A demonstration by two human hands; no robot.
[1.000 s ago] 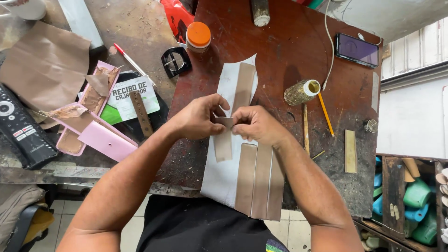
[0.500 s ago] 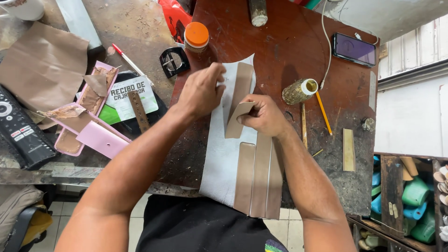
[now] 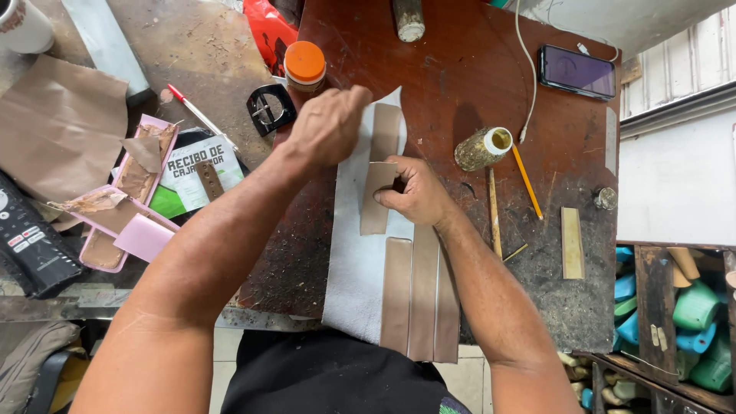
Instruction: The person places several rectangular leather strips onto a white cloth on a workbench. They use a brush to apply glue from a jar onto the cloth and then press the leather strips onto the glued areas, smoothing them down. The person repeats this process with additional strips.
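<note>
Tan leather strip (image 3: 376, 201) sits at the centre of the frame, pinched at its upper end by the right hand (image 3: 415, 192), fingers closed on it. It lies on a white sheet (image 3: 349, 261) spread over the dark red table (image 3: 460, 69). The left hand (image 3: 328, 124) hovers just above and left of the strip, fingers curled in a loose fist; I cannot tell whether it holds anything. Another strip (image 3: 386, 130) lies on the sheet just past the left hand. Three longer strips (image 3: 418, 299) lie side by side on the sheet's lower part, reaching the table edge.

Above the left hand stands an orange-capped jar (image 3: 305, 67), with a black buckle (image 3: 268, 110) to its left. Right of centre lie a thread spool (image 3: 481, 149) and a yellow pencil (image 3: 527, 182). A phone (image 3: 576, 71) rests at upper right. Pink trays (image 3: 126, 201) with scraps sit at left.
</note>
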